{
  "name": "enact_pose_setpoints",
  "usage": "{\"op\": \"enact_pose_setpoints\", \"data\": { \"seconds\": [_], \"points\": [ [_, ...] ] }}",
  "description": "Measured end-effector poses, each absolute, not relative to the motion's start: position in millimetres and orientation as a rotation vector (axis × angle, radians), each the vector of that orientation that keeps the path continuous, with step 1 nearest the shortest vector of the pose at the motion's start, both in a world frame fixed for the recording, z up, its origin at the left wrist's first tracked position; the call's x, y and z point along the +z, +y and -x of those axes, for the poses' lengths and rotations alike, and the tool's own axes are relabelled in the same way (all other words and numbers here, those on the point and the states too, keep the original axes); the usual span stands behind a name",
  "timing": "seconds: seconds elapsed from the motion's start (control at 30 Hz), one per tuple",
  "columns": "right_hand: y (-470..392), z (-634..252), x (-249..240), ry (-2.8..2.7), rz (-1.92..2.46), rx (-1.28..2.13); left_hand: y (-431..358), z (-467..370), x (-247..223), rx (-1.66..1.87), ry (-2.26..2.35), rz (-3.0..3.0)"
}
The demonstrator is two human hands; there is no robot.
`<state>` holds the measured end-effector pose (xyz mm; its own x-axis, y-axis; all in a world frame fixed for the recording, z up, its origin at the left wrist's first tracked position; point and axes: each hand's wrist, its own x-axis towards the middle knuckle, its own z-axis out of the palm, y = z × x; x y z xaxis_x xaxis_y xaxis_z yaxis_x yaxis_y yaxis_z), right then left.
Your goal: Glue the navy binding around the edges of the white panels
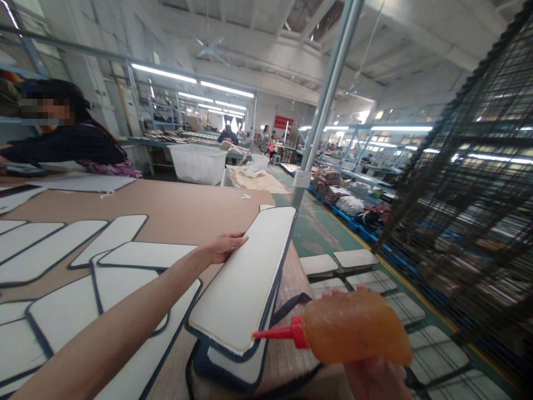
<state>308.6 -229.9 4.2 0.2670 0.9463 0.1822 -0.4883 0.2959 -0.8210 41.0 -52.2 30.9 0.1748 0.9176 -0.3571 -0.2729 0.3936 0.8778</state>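
Observation:
My left hand (227,248) grips the left edge of a long white panel (250,278) with rounded corners and a dark border; the fingers go under it and the thumb lies on top. In my right hand (377,376) is a squeeze bottle (358,328) of amber glue, tipped on its side. Its red nozzle (275,332) points left, the tip at the panel's near right corner. A thin yellowish line runs along the panel's near edge. Beneath it lies another dark-edged panel (233,364). A dark strip (291,304) curves out beside the panels.
Several similar panels (54,250) lie over the brown table (200,208) on the left. More panels (356,258) are on a rack at the right, below the table's edge. A co-worker (70,128) leans over the far left side. A metal post (322,105) stands beyond the table.

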Motion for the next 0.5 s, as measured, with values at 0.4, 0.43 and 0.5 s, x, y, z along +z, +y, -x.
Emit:
{"op": "enact_pose_setpoints", "data": {
  "seconds": [0.4, 0.43, 0.5],
  "points": [
    [-188, -316, 34, -0.11, 0.506, 1.2, -56, -46, 19, 1.163, 1.194, -0.743],
    [-183, -321, 37, -0.092, 0.5, 1.216, -59, -48, 18, 1.165, 1.195, -0.753],
    [-175, -331, 41, -0.102, 0.513, 1.215, -67, -53, 16, 1.154, 1.193, -0.772]
  ]
}}
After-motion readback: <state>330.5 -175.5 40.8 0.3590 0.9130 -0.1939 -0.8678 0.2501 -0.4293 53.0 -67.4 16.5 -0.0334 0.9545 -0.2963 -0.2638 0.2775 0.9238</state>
